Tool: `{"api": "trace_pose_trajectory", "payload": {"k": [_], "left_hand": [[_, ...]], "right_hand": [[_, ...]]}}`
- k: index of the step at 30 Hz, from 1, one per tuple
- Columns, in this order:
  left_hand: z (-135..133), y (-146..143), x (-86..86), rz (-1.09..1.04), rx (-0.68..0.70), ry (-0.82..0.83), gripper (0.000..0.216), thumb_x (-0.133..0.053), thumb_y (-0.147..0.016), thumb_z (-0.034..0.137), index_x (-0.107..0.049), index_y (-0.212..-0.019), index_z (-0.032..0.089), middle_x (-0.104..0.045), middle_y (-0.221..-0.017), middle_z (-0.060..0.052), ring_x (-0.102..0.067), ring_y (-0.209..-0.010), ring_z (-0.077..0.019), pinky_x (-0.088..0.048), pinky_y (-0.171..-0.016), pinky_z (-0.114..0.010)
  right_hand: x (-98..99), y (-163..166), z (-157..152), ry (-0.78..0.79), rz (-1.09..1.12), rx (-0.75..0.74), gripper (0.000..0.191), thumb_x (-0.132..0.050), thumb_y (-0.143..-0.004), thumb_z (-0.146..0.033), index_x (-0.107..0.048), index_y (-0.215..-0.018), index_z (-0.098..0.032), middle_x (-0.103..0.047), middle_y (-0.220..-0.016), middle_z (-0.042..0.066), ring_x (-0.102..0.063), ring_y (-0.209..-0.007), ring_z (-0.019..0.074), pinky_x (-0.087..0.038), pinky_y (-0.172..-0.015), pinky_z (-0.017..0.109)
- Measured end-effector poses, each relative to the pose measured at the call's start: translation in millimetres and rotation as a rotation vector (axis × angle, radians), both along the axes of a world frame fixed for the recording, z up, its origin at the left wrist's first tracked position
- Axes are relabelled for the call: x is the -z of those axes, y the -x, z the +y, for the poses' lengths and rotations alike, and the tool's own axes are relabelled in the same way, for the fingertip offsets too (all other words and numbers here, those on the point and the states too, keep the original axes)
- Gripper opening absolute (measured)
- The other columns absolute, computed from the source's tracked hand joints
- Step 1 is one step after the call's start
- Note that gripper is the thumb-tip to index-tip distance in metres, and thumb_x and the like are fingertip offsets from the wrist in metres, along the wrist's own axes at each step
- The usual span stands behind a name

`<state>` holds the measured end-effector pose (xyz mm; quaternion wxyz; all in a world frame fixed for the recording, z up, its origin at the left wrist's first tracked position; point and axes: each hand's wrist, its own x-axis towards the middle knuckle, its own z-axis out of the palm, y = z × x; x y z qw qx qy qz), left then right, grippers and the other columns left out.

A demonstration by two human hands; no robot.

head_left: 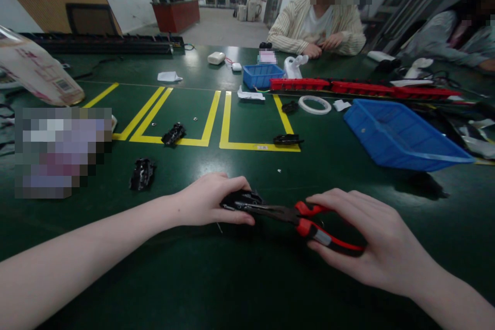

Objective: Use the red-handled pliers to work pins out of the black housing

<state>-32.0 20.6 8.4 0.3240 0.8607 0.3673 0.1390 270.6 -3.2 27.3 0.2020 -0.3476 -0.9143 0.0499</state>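
Observation:
My left hand [216, 198] is closed around a black plastic part [242, 199], which is partly hidden by the fingers. In my right hand [371, 237] are long-nose pliers [309, 219] with red and black handles. Their jaws point left and reach the black part's right end; whether they grip it I cannot tell. A thin wire-like piece sticks out below my left hand. Similar black parts lie on the green table: one left of my left hand [142, 174], another on the yellow tape [174, 134], and a flatter one [288, 139] farther right.
A tilted blue bin [402, 134] stands at right, with a smaller blue bin [263, 76] behind. A tape roll [314, 104] and long red strips [363, 87] lie near them. A bottle [42, 69] is at left. A person in a striped shirt [282, 26] sits opposite.

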Motion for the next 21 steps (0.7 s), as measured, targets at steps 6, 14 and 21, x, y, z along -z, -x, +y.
{"api": "trace_pose_trajectory", "payload": {"k": [6,14,21], "left_hand": [[0,-1,-0.7,0.035,-0.001,-0.015,0.039,-0.062,-0.086,0.056,-0.058,-0.095,0.019,-0.062,-0.08,0.0,-0.055,-0.072,-0.0165,-0.032,-0.061,-0.025],[0,0,2.5,0.046,-0.005,-0.023,0.04,-0.061,-0.086,0.057,-0.058,-0.098,0.019,-0.062,-0.082,-0.001,-0.055,-0.073,-0.017,-0.032,-0.061,-0.025],[0,0,0.9,0.036,0.01,-0.01,0.039,-0.062,-0.086,0.057,-0.058,-0.098,0.019,-0.064,-0.084,-0.001,-0.055,-0.074,-0.0171,-0.033,-0.061,-0.025]], "right_hand": [[3.3,7,1,-0.055,0.011,-0.019,0.043,-0.068,-0.076,-0.035,-0.053,-0.115,-0.022,-0.071,-0.098,0.006,-0.068,-0.084,0.0234,-0.052,-0.084,0.047],[8.1,1,4,-0.178,-0.026,-0.031,0.043,-0.069,-0.074,-0.037,-0.057,-0.113,-0.022,-0.071,-0.101,0.006,-0.063,-0.107,0.0297,-0.032,-0.11,0.056],[1.5,-4,7,-0.22,-0.08,-0.067,0.044,-0.068,-0.076,-0.038,-0.056,-0.114,-0.02,-0.071,-0.1,0.006,-0.063,-0.105,0.0285,-0.027,-0.112,0.054]]}}
